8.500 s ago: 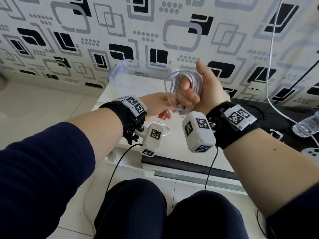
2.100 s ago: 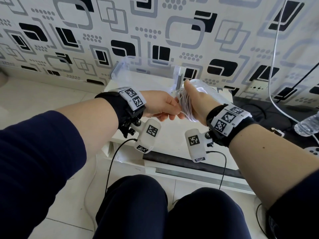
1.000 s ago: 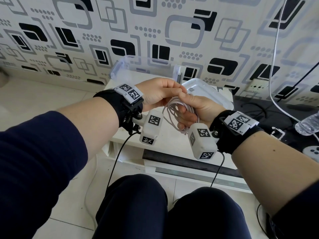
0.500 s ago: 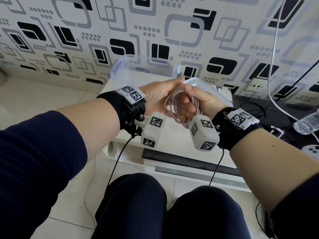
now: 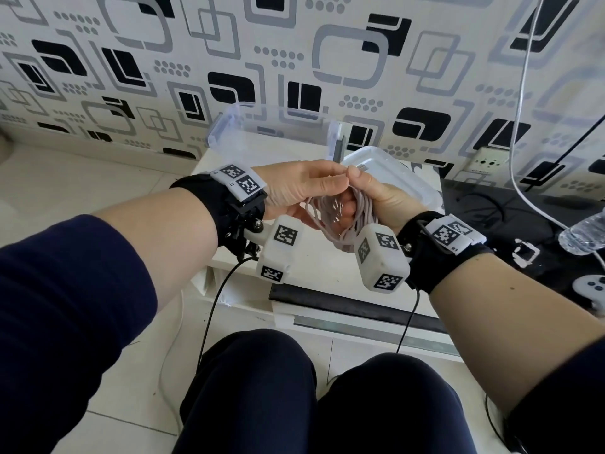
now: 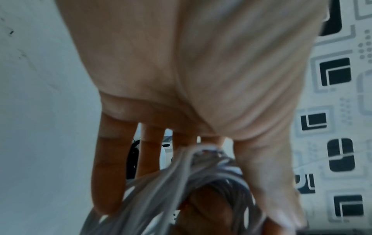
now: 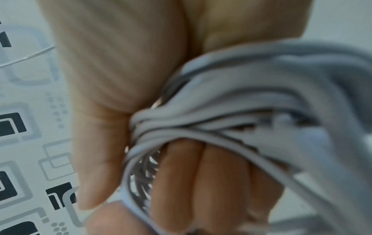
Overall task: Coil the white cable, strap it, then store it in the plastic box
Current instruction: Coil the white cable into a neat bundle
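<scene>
Above the white table (image 5: 314,273), both hands meet over the person's knees. Cable (image 5: 340,221) is a bundle of white loops, held in the air between the hands, clear of the table. Right hand (image 5: 376,198): fingers curled through the loops, thumb up on top; right wrist view shows loops crossing the curled fingers (image 7: 211,182) and bunched against the palm. Left hand (image 5: 301,188): thumb and forefinger pinch at the top of the bundle, tip to tip with the right thumb; left wrist view shows the other fingers (image 6: 112,167) straight and spread behind the loops, thumb alongside. What exactly sits in the pinch: cannot tell, too blurred. No strap can be made out on the bundle.

Box (image 5: 271,132): clear plastic, open, at the back of the table against the patterned wall (image 5: 294,60), well behind the hands. Lid (image 5: 402,178): lies on the table just right of the box, partly hidden by the right hand.

Right of the table: black surface (image 5: 523,217), bottle (image 5: 586,234) at the frame edge, a white cord (image 5: 520,126) hanging down the wall
</scene>
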